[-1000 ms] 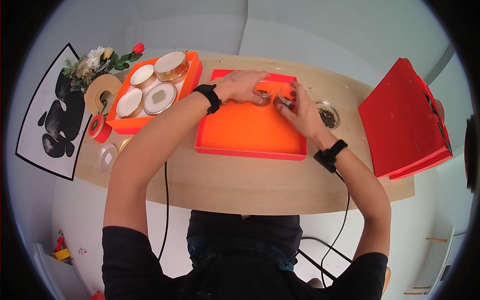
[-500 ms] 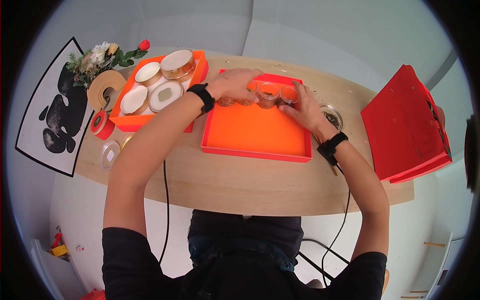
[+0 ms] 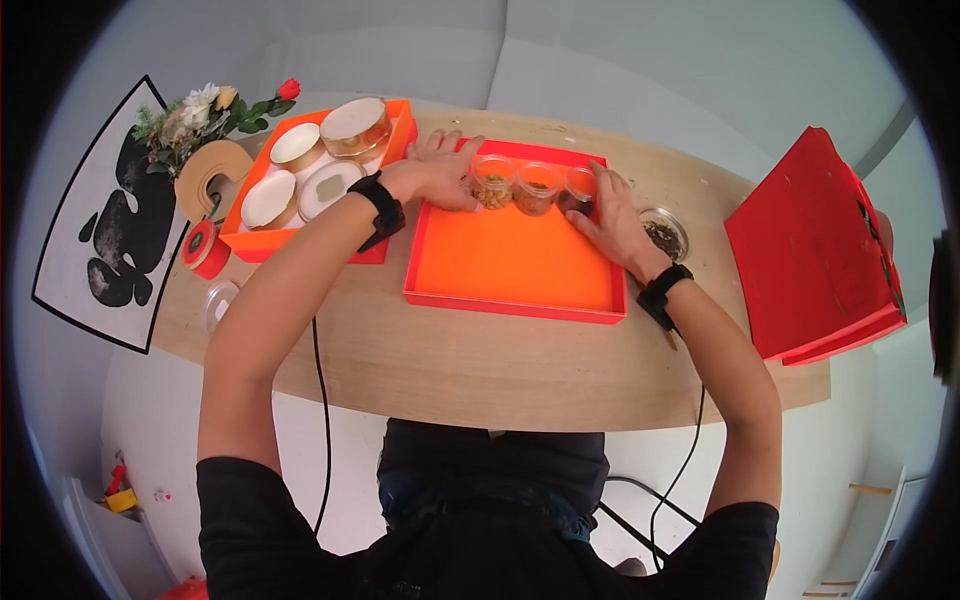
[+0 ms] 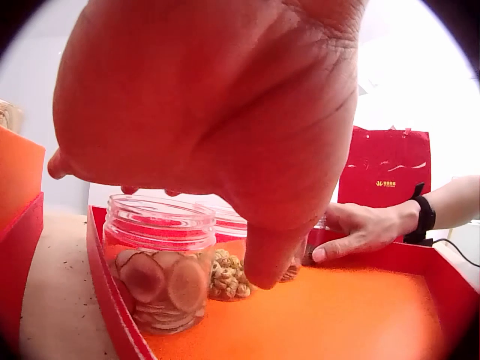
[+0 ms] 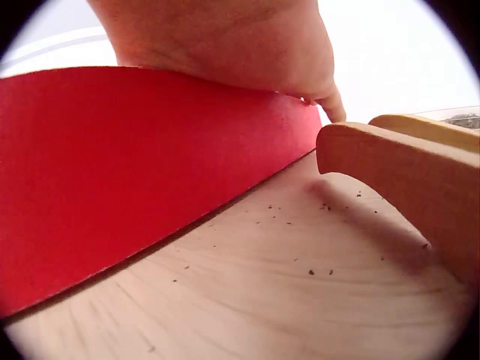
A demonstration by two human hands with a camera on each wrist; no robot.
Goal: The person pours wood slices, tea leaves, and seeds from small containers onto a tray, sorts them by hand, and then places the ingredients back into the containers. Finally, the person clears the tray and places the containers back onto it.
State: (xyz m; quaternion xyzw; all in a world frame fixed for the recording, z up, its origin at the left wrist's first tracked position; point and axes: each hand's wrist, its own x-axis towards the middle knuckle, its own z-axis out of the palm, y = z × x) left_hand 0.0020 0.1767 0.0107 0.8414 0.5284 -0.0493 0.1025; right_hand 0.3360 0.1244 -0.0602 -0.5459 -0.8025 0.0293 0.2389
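My left hand (image 3: pixel 442 172) spreads its fingers over the left back corner of an orange-lined red box tray (image 3: pixel 510 265). Under its palm, in the left wrist view, stands a clear jar of round dried slices (image 4: pixel 161 277), hidden from the head view. Its thumb points down beside a jar of dried yellowish buds (image 3: pixel 493 188). Along the tray's back wall follow a jar of reddish-brown bits (image 3: pixel 537 192) and a jar with dark contents (image 3: pixel 574 200). My right hand (image 3: pixel 618 225) lies over the tray's right wall, fingers extended, its thumb against the dark jar.
Wooden tongs (image 5: pixel 405 169) and a round dish of dark dried leaves (image 3: pixel 664 228) are right of the tray. An orange box (image 3: pixel 236 238) with round containers stands left, near flowers (image 3: pixel 200 112). A red bag (image 3: pixel 815 255) stands at the right.
The left hand has let go of the jars in the middle and slid left to the tray's corner, uncovering the jars. The right hand has set the dark jar against the right end.
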